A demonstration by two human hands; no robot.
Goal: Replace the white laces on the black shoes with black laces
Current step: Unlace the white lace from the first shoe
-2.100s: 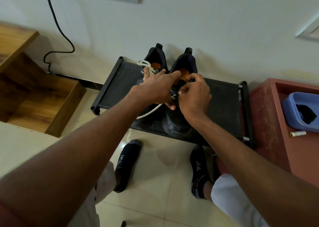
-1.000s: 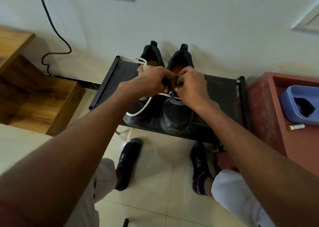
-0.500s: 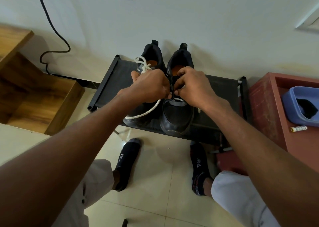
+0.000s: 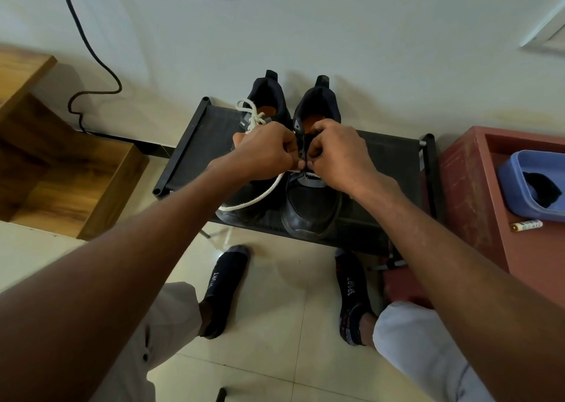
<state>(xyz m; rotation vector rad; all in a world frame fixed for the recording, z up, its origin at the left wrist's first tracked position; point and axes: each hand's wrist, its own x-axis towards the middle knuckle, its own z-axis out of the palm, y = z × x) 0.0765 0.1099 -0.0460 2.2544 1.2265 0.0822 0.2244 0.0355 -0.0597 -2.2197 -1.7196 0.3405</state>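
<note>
While the person sits low on the tiled floor (image 4: pixel 275 325), two feet in dark socks (image 4: pixel 224 288) printed with the word SPORT rest flat just short of a low black shoe rack (image 4: pixel 394 169), with pale trouser legs showing at either side. Both forearms reach forward over the rack to a pair of black shoes standing side by side on it, toes toward the person and heels toward the wall. On the right shoe (image 4: pixel 308 212) the left hand (image 4: pixel 266 151) and the right hand (image 4: pixel 339 154) meet over the tongue, fingers curled shut and pinching something dark and thin between them at the eyelets; whether that is a black lace or part of the shoe I cannot tell. A white lace (image 4: pixel 256 198) runs out from under the left hand and loops loosely across the toe of the left shoe (image 4: pixel 269 102), and more white lace lies bunched near that shoe's collar, beside its orange insole. To the right of the rack stands a red counter (image 4: pixel 477 193) carrying a blue tub (image 4: pixel 513 187) with something black inside and a small battery (image 4: pixel 526 225) lying next to it. To the left sits a wooden box (image 4: pixel 101 193), and behind everything a black cable (image 4: pixel 91 53) trails down the pale wall.
</note>
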